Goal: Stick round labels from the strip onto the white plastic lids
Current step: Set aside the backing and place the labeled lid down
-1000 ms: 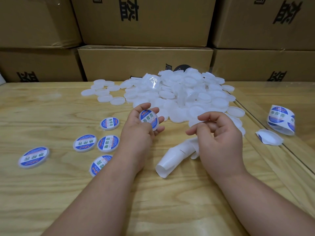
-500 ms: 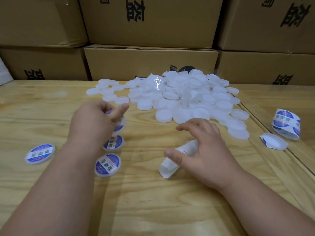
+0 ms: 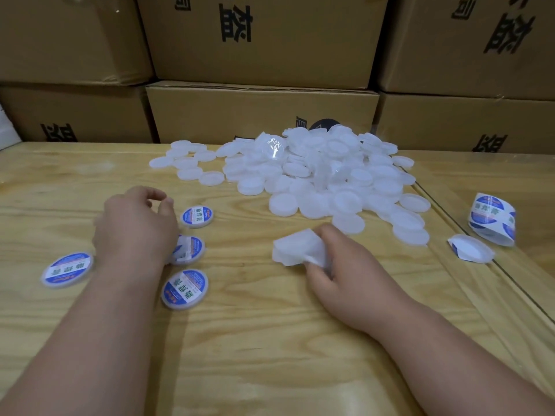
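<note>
Lying at frame centre, the rolled label strip [image 3: 295, 247] was gripped by the right hand's [image 3: 345, 265] curled fingers; the left hand's [image 3: 135, 232] fingers, loosely curled and holding nothing, were seen above the labelled lids [image 3: 185, 289].

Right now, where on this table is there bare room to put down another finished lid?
Bare wood lies between the labelled lids and the right hand, which grips the curled strip, and along the near edge. The far left is open too. It is crowded at the pile of white lids and around the left hand.

left hand [image 3: 135, 229] blurred, hiding labelled lid [image 3: 187, 250]
</note>
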`<state>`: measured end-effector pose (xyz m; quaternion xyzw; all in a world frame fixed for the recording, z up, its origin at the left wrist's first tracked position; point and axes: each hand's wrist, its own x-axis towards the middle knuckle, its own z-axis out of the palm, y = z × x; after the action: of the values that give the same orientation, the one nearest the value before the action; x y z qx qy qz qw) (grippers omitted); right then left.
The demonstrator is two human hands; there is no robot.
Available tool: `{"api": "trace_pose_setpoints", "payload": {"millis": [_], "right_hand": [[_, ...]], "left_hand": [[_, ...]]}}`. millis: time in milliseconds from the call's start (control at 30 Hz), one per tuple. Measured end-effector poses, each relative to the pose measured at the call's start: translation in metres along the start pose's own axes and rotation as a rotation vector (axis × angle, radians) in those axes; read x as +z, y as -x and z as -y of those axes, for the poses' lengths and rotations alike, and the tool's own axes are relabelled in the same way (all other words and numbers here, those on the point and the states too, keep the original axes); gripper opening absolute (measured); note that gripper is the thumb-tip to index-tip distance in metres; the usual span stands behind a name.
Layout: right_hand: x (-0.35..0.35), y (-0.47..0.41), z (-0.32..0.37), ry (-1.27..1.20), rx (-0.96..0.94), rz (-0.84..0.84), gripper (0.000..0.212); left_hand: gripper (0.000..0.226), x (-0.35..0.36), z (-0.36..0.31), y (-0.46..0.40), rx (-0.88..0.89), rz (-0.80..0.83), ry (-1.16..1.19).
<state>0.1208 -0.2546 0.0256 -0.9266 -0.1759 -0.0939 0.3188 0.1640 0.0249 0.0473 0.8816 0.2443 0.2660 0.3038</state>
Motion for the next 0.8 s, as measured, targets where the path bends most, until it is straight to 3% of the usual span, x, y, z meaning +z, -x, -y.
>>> {"api": "trace_pose_setpoints", "payload": {"millis": [133,300,400,533,700,800], "right_hand": [[-0.001,-0.001,-0.002,-0.175,0.079,-0.083,0.029],[-0.006,0.003,-0.004,-0.397,0.204,-0.439,0.03],[-0.022,0.003,-0.013,-0.478,0.36,-0.571,0.026],[-0.069,0.002,-0.037,-0.409,0.603,-0.613,0.039],[-0.151,0.026,-0.08,-0.084,0.788,-0.855,0.047],[-0.183,0.036,-0.109,0.105,1.003,-0.769,0.07]], "left_hand": [[0.02,0.009,-0.044,0.028,0.257,0.044,0.085],[0.043,0.044,-0.072,0.095,0.498,0.534,0.179],[0.059,0.058,-0.062,0.108,0.666,0.72,-0.023],[0.06,0.062,-0.06,0.106,0.675,0.709,-0.071],[0.064,0.064,-0.062,0.107,0.63,0.667,-0.066],[0.064,0.065,-0.063,0.106,0.597,0.634,-0.063]]}}
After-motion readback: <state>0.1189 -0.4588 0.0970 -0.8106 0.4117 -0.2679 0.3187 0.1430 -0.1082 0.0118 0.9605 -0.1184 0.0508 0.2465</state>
